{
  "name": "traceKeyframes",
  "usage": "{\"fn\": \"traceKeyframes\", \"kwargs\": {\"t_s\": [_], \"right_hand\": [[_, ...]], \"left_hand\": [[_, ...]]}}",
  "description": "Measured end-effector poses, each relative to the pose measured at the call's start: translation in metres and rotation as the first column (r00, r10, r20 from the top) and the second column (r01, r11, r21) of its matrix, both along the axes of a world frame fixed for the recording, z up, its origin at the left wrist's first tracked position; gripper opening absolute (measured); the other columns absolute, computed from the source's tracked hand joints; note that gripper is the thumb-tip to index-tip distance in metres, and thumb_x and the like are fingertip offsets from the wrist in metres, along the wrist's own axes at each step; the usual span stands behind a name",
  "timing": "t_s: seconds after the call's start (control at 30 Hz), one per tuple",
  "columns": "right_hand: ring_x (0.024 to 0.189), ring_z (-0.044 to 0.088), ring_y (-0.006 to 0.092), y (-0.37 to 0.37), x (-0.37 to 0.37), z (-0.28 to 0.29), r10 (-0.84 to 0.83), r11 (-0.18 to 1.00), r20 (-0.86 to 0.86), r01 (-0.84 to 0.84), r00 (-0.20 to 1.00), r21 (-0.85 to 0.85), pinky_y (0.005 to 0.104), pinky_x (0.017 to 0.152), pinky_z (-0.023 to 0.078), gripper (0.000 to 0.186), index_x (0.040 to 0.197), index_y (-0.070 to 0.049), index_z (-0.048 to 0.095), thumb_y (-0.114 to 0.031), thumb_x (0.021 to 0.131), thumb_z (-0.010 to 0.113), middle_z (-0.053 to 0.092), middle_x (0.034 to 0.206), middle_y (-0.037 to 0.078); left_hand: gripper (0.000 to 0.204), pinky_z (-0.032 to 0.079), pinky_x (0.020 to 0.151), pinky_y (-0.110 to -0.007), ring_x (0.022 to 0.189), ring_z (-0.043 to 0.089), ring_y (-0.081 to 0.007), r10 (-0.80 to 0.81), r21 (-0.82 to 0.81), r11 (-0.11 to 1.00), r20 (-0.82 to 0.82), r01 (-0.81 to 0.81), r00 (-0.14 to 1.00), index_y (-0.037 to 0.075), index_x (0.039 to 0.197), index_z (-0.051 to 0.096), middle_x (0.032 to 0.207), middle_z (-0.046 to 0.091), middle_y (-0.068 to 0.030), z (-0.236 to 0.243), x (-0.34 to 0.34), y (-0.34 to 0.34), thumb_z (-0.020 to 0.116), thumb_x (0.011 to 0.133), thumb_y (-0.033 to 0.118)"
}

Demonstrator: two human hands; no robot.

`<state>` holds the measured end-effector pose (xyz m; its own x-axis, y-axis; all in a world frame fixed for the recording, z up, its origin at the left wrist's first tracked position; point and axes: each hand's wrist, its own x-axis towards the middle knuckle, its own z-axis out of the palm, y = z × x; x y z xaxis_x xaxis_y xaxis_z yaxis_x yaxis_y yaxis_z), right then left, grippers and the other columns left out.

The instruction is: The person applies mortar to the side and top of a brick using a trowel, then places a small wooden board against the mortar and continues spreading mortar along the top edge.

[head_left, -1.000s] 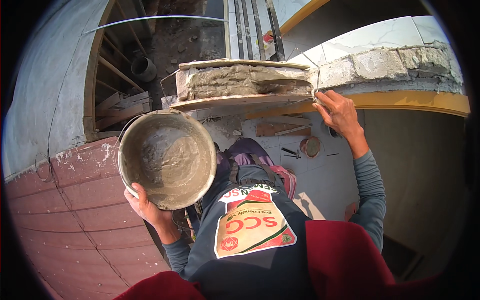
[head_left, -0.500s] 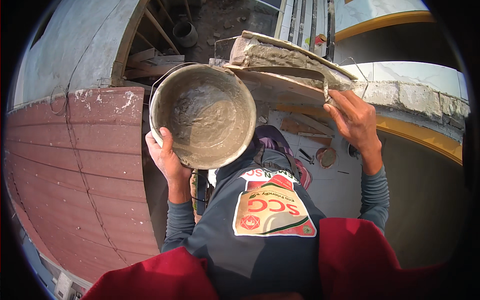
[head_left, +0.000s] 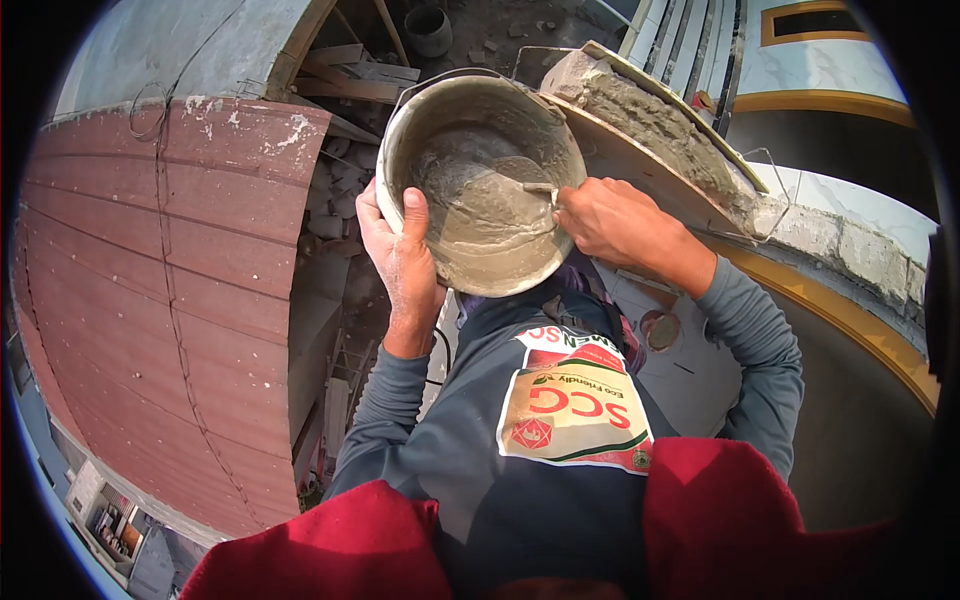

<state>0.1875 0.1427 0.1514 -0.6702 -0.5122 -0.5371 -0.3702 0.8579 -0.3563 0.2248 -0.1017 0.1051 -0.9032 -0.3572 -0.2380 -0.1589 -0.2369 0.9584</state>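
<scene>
My left hand (head_left: 400, 240) grips the left side of a round bucket (head_left: 395, 150) with grey wet mortar (head_left: 480, 230) inside, fingers behind the wall and thumb at the rim. My right hand (head_left: 615, 220) is closed round the handle of a trowel (head_left: 540, 187) at the bucket's right rim; its blade is down in the mortar. Just behind and to the right of the bucket, a narrow form of boards (head_left: 650, 185) holds a long band of rough mortar (head_left: 660, 120), with bent wire loops at both ends.
A red corrugated metal sheet (head_left: 160, 330) with loose wires spans the left, below a grey wall (head_left: 150, 50). Scrap wood (head_left: 345, 75) and another bucket (head_left: 428, 32) lie beyond. To the right are a block ledge (head_left: 840, 240) and yellow trim (head_left: 800, 290) over a drop to a tiled floor (head_left: 690, 375).
My right hand has moved left from the formwork with the trowel, whose blade is now in the bucket. My left hand has raised the bucket and moved it right. The view has swung leftward.
</scene>
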Motion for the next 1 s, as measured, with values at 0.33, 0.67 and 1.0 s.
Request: {"fn": "traceKeyframes", "kwargs": {"t_s": [0.33, 0.67, 1.0], "right_hand": [[0.057, 0.06, 0.0231, 0.005, -0.011, 0.02, -0.216, 0.878, 0.571, 0.414, 0.792, -0.242, 0.0399, 0.058, 0.049, 0.048, 0.09, 0.006, 0.061, -0.038, 0.107, 0.054, 0.058, 0.067, 0.013], [0.055, 0.058, 0.0127, 0.021, -0.005, 0.033, -0.276, 0.846, 0.542, 0.468, 0.794, -0.255, 0.0321, 0.053, 0.047, 0.044, 0.097, 0.002, 0.065, -0.038, 0.108, 0.053, 0.057, 0.068, 0.004], [0.057, 0.058, 0.01, 0.077, -0.016, 0.117, -0.47, 0.766, 0.522, 0.623, 0.712, -0.16, 0.0282, 0.051, 0.047, 0.039, 0.103, 0.001, 0.068, -0.035, 0.106, 0.055, 0.058, 0.07, 0.002]], "left_hand": [[0.035, 0.046, 0.087, -0.028, 0.092, 0.052, -0.0087, 0.001, 0.07, 0.998, 0.015, -0.002, 1.0, 0.005, 0.117, 0.051, 0.102, 0.056, -0.0007, -0.015, 0.003, -0.018, 0.07, 0.102, 0.031], [0.032, 0.049, 0.087, -0.032, 0.095, 0.055, -0.0117, -0.031, 0.028, 0.999, 0.066, 0.029, 0.997, 0.006, 0.114, 0.05, 0.105, 0.056, -0.0038, -0.025, 0.013, -0.028, 0.065, 0.105, 0.033], [0.035, 0.045, 0.085, -0.03, 0.092, 0.05, -0.0117, -0.059, 0.05, 0.997, 0.111, 0.054, 0.992, 0.006, 0.113, 0.051, 0.101, 0.051, -0.0015, -0.014, 0.008, -0.03, 0.066, 0.104, 0.036]]}}
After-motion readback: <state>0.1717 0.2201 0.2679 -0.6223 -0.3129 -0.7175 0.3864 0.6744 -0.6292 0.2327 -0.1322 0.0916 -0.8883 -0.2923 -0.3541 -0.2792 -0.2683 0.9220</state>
